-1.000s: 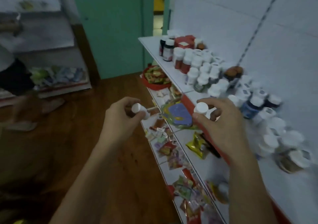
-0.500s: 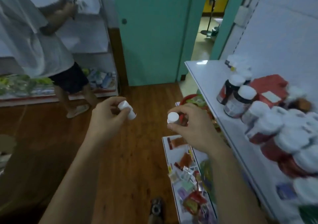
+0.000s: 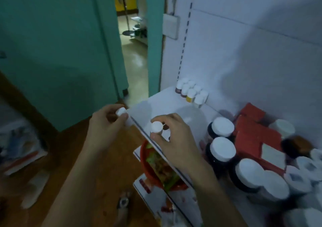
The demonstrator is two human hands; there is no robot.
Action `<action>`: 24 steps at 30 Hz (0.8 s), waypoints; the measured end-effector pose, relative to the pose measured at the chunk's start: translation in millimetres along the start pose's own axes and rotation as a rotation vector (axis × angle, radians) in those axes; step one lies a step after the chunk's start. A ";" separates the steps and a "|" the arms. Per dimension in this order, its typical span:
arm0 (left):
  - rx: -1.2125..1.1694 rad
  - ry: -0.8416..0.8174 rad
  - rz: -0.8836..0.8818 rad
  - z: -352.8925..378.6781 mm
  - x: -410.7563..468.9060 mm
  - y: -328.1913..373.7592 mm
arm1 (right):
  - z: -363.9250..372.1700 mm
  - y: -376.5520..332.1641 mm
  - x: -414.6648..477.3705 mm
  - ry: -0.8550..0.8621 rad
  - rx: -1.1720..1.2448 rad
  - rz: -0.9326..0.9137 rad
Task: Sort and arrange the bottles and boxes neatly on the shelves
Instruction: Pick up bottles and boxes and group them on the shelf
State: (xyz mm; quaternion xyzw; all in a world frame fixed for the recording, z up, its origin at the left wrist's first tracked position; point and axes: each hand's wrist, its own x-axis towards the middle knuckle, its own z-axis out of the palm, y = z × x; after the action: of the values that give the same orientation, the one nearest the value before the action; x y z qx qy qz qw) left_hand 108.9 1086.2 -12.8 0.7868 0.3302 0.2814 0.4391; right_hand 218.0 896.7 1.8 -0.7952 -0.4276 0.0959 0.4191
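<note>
My left hand [image 3: 106,124] grips a small white-capped bottle [image 3: 121,112] just off the left corner of the white top shelf [image 3: 163,103]. My right hand [image 3: 176,139] holds another small white-capped bottle [image 3: 156,126] over the shelf's front edge. At the back left of the shelf stands a tidy cluster of small bottles [image 3: 192,92]. To the right are dark bottles with white lids [image 3: 222,150] and red boxes [image 3: 256,136].
A red bowl of packets [image 3: 156,167] sits on the lower shelf, with loose sachets below it. The wooden floor [image 3: 78,183] lies to the left, with a sandal on it. A teal door and an open doorway [image 3: 132,40] stand behind.
Both hands have carried their bottles toward the left end of the top shelf. My view swung right and up, so the other person is out of view.
</note>
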 end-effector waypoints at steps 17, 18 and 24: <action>-0.153 -0.854 0.617 158.8 196.9 41.3 | -4.2 99.1 126.1 1.017 -0.538 0.764; -0.169 -0.880 0.620 158.8 197.8 40.3 | -3.7 100.7 126.4 1.015 -0.504 0.807; -0.198 -0.949 0.689 160.0 205.9 44.2 | -1.8 105.7 133.8 1.088 -0.162 0.790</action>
State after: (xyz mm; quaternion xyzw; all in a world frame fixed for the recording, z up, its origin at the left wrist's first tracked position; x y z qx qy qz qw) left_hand 366.6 1145.7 -15.6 0.8438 -0.2045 0.0546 0.4932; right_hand 364.7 967.5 -48.6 -0.8557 0.1612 -0.2043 0.4472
